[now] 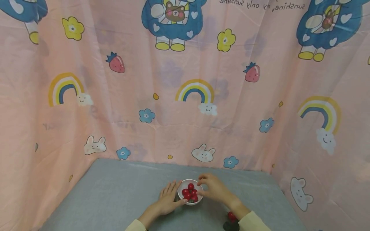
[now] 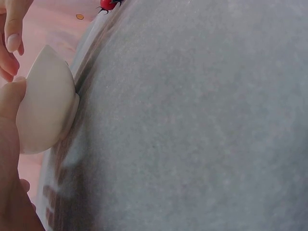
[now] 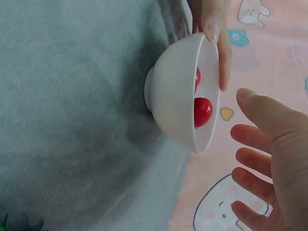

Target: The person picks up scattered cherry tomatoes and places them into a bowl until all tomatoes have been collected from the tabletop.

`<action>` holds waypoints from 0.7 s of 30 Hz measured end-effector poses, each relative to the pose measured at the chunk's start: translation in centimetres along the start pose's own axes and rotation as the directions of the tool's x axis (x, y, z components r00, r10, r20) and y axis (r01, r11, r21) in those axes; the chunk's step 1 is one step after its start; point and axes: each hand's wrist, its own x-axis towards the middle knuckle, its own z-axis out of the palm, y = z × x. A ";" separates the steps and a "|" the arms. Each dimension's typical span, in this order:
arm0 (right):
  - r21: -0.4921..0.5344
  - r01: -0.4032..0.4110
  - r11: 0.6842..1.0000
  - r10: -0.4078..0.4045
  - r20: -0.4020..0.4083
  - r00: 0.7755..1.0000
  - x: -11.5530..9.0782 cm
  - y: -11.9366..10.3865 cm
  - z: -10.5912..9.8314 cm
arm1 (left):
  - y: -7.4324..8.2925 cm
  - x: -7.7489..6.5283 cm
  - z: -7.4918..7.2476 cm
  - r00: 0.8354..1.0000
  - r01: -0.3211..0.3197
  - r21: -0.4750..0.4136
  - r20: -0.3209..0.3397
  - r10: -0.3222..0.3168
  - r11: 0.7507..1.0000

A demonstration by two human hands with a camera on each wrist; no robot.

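Note:
A white bowl (image 1: 180,195) with several red cherry tomatoes (image 1: 190,186) in it stands on the grey cloth. My left hand (image 1: 166,200) rests against its left side, fingers straight, the thumb on the rim. Over the right rim my right hand (image 1: 215,190) hovers with fingers loosely bent. The right wrist view shows nothing between the right fingers (image 3: 252,137), which are apart from the bowl (image 3: 173,91). Two tomatoes (image 3: 202,111) show inside it there; the bowl wall hides the others. In the left wrist view the left thumb (image 2: 12,98) touches the bowl (image 2: 48,106).
By the right forearm lies a red tomato (image 1: 231,216), with a dark object (image 1: 231,226) partly hidden by the sleeve. A tomato with a green stem top (image 2: 108,4) shows at the left wrist view's upper edge. A pink printed curtain (image 1: 179,134) surrounds the grey-covered table (image 1: 115,192).

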 end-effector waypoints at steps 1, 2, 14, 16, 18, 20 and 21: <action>0.009 -0.001 1.000 0.001 -0.007 1.000 -0.1 0.1 0.0 | -0.1 0.1 0.1 1.000 -0.001 0.000 -0.002 0.001 1.000; 0.014 -0.002 1.000 0.002 -0.012 1.000 -0.2 0.3 -0.1 | -0.1 0.1 0.1 1.000 -0.003 0.000 -0.005 0.003 1.000; -0.016 -0.063 0.998 0.063 -0.038 0.997 -2.2 3.5 -0.6 | 0.6 -0.3 -0.5 1.000 -0.007 -0.022 0.007 0.008 1.000; -0.023 -0.073 0.997 0.071 -0.049 0.996 -2.8 4.1 -0.8 | 0.9 -0.5 -0.8 1.000 -0.013 -0.028 0.008 0.014 1.000; -0.035 -0.079 0.996 0.077 -0.063 0.995 -3.4 4.7 -1.0 | 1.1 -0.6 -0.8 1.000 -0.020 -0.030 0.004 0.020 0.999; -0.048 -0.088 0.995 0.085 -0.071 0.994 -4.1 5.3 -1.1 | 1.0 -0.6 -0.7 1.000 -0.024 -0.026 0.000 0.024 0.999; -0.049 -0.091 0.995 0.088 -0.071 0.994 -4.4 5.6 -1.1 | 1.0 -0.6 -0.7 1.000 -0.024 -0.024 -0.001 0.024 0.999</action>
